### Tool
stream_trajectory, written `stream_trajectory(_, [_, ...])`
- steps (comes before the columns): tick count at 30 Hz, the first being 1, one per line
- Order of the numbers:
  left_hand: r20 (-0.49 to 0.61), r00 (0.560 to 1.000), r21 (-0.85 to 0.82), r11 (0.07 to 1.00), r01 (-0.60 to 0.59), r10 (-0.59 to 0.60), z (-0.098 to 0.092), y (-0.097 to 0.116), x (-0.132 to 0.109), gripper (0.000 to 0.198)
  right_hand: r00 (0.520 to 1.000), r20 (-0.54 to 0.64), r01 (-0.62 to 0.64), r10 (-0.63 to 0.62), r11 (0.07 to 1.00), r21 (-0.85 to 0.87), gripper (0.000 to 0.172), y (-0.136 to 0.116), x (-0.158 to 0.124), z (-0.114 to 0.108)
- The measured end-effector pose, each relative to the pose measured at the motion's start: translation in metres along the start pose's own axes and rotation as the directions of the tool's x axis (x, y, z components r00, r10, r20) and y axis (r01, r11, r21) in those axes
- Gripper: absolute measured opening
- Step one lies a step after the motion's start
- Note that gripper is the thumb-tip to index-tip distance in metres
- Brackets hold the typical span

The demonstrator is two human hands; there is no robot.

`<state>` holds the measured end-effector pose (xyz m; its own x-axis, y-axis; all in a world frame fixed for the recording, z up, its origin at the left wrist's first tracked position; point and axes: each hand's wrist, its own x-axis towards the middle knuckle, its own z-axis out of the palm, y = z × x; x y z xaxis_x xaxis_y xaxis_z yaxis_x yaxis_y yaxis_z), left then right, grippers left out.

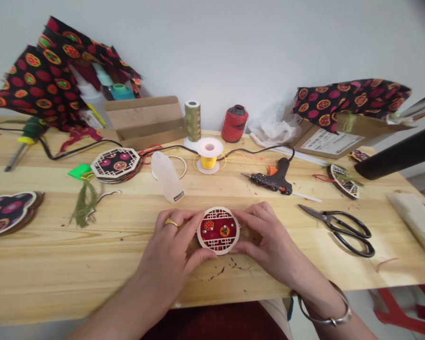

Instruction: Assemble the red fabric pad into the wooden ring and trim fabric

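Between my two hands, just above or on the table's front half, is a round wooden ornament [218, 230] with lattice cut-outs and red patterned fabric behind them. My left hand [177, 241], a gold ring on one finger, grips its left edge with thumb below and fingers above. On the opposite edge, my right hand [264, 233] holds it with thumb and fingertips. A black glue gun [274, 178] lies beyond my right hand, and black-handled scissors [340, 226] lie to its right. Past my left hand rests a translucent white piece [165, 177] over a pale ring [181, 165].
Thread spools stand at the back: olive [192, 120], red [235, 123] and yellow [208, 156]. An octagonal ornament [116, 164] with a green tassel [83, 203] lies left. Cardboard boxes [147, 120] and patterned fabric [354, 101] line the wall. A black cable [81, 147] crosses the table.
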<state>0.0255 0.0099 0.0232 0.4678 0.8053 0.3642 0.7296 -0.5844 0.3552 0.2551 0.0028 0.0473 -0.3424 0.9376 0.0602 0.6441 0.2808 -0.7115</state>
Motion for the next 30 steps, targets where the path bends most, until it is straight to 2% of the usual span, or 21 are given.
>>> stream_trajectory(19, [0.0, 1.0, -0.003, 1.0, -0.003, 0.003, 0.001, -0.0011, -0.0016, 0.055, 1.0, -0.008, 0.007, -0.007, 1.0, 0.009, 0.052, -0.0008, 0.0006, -0.0003])
stream_trajectory(30, [-0.005, 0.999, -0.045, 0.998, 0.036, -0.037, 0.0002, -0.0005, -0.0029, 0.049, 1.0, -0.001, 0.008, -0.008, 1.0, 0.002, 0.05, 0.0002, -0.0015, -0.0017])
